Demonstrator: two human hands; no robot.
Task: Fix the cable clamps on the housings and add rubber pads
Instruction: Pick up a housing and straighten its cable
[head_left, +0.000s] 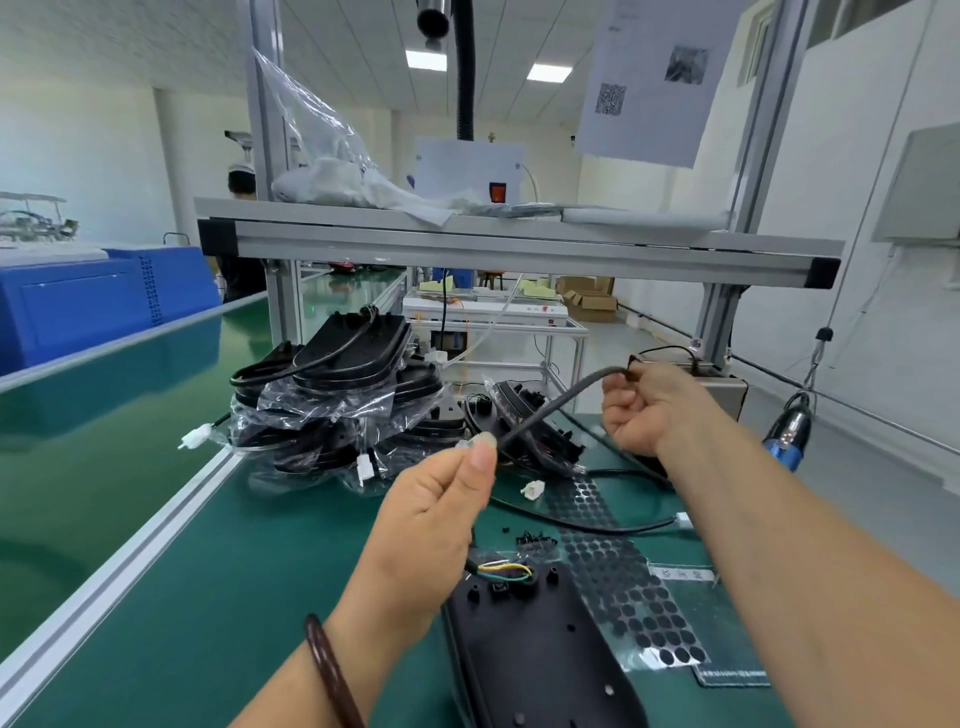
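Both hands are closed on one dark cable (550, 408), held up in the air above the green bench (218, 571). The left hand (436, 519) pinches it between thumb and forefinger at its lower end, where a small pale piece shows, too blurred to name. The right hand (649, 405) curls its fingers round the upper end. Between them the cable runs in a slight curve. The open housing (524, 654) lies on the bench just below the left wrist, with coloured wires (506, 570) at its far end. Whether the held cable belongs to it, I cannot tell. The sheet of rubber pads (618, 587) lies just beside the housing on its right, and small black screws (535, 540) are scattered beyond it. The step looks like straightening the cable before clamping. It would go best to draw out any twist gently, then lay the cable flat at the housing's wire end, so the clamp seats on the sheath, not on the thin wires.
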